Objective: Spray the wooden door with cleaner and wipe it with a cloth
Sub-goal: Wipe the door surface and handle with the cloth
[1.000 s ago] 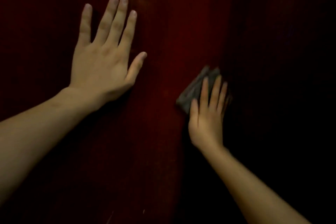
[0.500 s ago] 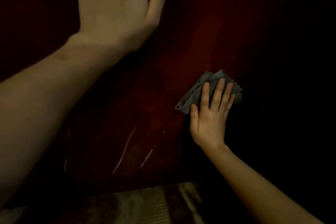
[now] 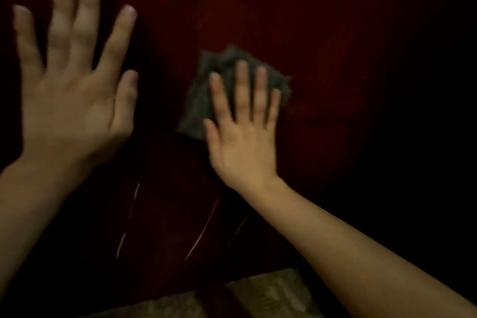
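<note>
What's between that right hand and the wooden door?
A grey cloth, spread flat against the door under the right hand; the head view shows it.

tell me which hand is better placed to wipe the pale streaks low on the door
Right, probably. The right hand presses the grey cloth flat on the door, just above the pale streaks. The left hand is spread open, further left, with no cloth.

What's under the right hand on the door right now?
The grey cloth, pressed flat against the door by the right hand; its top and left edges show. The door surface behind it is covered.
</note>
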The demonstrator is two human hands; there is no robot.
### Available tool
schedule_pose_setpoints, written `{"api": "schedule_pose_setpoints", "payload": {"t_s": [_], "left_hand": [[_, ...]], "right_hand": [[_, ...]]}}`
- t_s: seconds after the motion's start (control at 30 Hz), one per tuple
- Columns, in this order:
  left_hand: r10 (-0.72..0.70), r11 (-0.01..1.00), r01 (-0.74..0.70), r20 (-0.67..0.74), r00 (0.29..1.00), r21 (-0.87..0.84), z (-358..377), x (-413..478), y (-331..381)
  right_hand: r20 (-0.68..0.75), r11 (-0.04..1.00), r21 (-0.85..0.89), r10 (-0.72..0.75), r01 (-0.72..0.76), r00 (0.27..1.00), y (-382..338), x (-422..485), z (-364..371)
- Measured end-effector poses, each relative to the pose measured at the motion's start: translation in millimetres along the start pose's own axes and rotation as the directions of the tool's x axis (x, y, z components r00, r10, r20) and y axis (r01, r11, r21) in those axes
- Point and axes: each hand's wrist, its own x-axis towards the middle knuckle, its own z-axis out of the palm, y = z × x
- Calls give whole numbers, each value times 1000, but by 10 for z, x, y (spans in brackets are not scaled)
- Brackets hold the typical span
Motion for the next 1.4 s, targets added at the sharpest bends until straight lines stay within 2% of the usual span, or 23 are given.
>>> {"api": "schedule_pose_setpoints", "payload": {"t_s": [0.07, 0.13, 0.27, 0.43, 0.53, 0.63, 0.73, 0.87, 0.97, 1.07, 1.2, 1.27, 1.4], "left_hand": [[-14, 996, 16, 18, 1000, -88, 13, -123, -130], [-3, 995, 3, -4, 1000, -102, -48, -224, -249], [-70, 996, 68, -19, 997, -59, -234, -248, -329], [-98, 995, 99, -28, 995, 33, -358, -316, -366], [-121, 988, 122, -9, 993, 99, -367, -330, -484], [-158, 978, 155, 9, 987, 137, -374, -383, -606], [-212, 966, 209, 3, 977, 151, -418, -431, -767], [-217, 975, 220, -66, 974, 31, -480, -509, -952], [-217, 976, 214, -143, 966, -33, -474, -500, -1001], [-261, 965, 255, -175, 949, -56, -421, -473, -952], [-295, 955, 292, -176, 939, -45, -378, -464, -897], [-295, 955, 291, -177, 939, -51, -381, -467, -907], [-256, 966, 245, -184, 949, -80, -394, -564, -1052]], "right_hand": [[9, 999, 3, -52, 52, 999, -453, 107, 14], [9, 994, -9, -106, 106, 994, -641, 114, 42], [10, 978, -60, -199, 199, 980, -88, -31, 80], [57, 981, -185, -43, 53, 997, 1020, -454, 18], [111, 988, -155, 14, 3, 994, 1102, -534, -51], [109, 992, -123, -13, 26, 994, 718, -305, -53], [83, 992, -103, -69, 77, 994, -59, 73, 0], [31, 970, -62, -235, 237, 971, -1211, 372, 138], [29, 943, -58, -327, 328, 945, -1522, 450, 164], [5, 937, -72, -341, 340, 940, -1112, 407, 115], [42, 957, -187, -219, 223, 975, 76, 27, 41], [90, 963, -208, -157, 172, 984, 445, -198, -6], [111, 975, -160, -138, 155, 984, 183, -300, 84]]}}
